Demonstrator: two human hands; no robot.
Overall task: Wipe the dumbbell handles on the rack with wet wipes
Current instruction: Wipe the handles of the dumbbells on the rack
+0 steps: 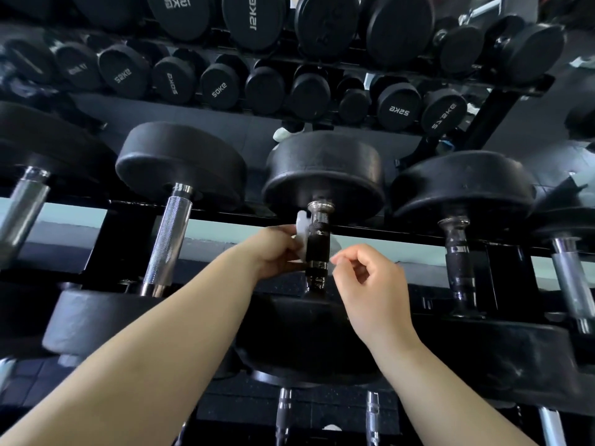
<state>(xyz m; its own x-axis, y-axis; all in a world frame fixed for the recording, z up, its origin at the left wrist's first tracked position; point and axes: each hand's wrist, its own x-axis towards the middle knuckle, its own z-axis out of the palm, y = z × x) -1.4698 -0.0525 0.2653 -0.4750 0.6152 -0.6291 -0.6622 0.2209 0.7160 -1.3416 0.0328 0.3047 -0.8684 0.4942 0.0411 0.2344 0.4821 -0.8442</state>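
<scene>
Two bare forearms reach up from the bottom edge toward a dumbbell (pixel 325 175) lying across the rack (pixel 386 235). The left hand (pixel 273 249) grips a white wet wipe (pixel 301 230), fingers curled round it and pressing it against the left side of the dark handle (pixel 317 246). The right hand (pixel 370 278), fingers curled, pinches the wipe's thin far edge between thumb and forefinger just right of the handle. More dumbbells sit on either side.
</scene>
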